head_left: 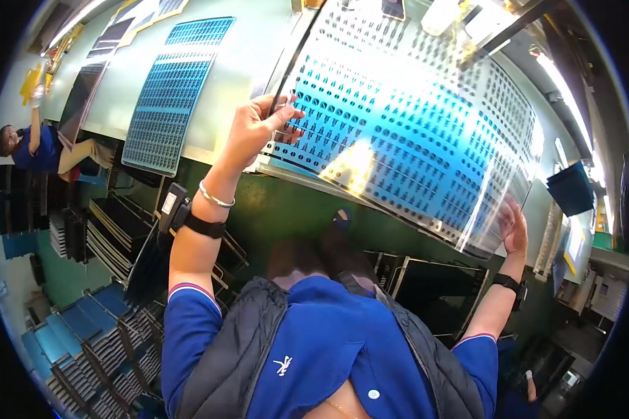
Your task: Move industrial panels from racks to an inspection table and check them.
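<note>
A large, glossy see-through sheet [426, 150] printed with rows of small dark shapes spans the upper right, tilted and slightly bowed. Blue shows through much of it, and bright light glares off its surface. My left hand [255, 129] pinches the sheet's left edge between thumb and fingers; some fingertips show through the film. At the lower right corner, my right hand [514, 227] grips the edge, its fingers partly behind the sheet. What lies directly under the sheet cannot be made out fully.
A pale worktable [237, 77] carries a blue patterned panel [168, 101] on the left. Farther left, a co-worker [38, 146] handles a dark panel [80, 105]. Racks of stacked panels [98, 342] stand at lower left, with a metal-framed rack [437, 286] below the sheet.
</note>
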Motion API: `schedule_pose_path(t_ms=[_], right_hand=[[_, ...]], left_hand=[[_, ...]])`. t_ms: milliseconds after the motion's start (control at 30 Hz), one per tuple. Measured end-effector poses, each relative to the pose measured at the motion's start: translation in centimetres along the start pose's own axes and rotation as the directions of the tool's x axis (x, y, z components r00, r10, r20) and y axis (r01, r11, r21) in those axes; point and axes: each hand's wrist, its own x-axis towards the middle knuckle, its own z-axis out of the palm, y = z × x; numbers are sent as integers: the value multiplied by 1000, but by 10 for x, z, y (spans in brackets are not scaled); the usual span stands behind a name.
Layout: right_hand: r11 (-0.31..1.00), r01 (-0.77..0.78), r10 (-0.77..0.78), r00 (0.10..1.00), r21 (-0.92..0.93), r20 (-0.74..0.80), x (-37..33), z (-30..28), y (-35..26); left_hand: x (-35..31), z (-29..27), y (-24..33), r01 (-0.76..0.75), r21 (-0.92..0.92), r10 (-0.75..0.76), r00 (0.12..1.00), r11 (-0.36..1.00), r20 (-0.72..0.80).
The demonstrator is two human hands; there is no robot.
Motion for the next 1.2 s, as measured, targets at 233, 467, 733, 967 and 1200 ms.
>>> schedule_pose_path(t_ms=[233, 467, 733, 967, 1200], right_hand=[[951, 6, -64, 982, -310, -178, 43, 12, 31], [801, 171, -391, 875, -574, -284, 67, -32, 52], [838, 199, -411, 842, -508, -349, 73, -35, 60], [844, 202, -401, 853, -497, -335, 74, -44, 60], [845, 216, -415, 843, -490, -344, 74, -40, 58]], left_hand=[[33, -41, -75, -4, 505, -109, 975, 863, 193], [31, -55, -78, -374, 756, -61, 877, 537, 477], [33, -71, -87, -236, 685, -220, 832, 690, 509], [33, -68, -81, -250, 692, -223, 827, 677, 516], [35, -63, -80, -214, 668, -264, 801, 713, 538]])
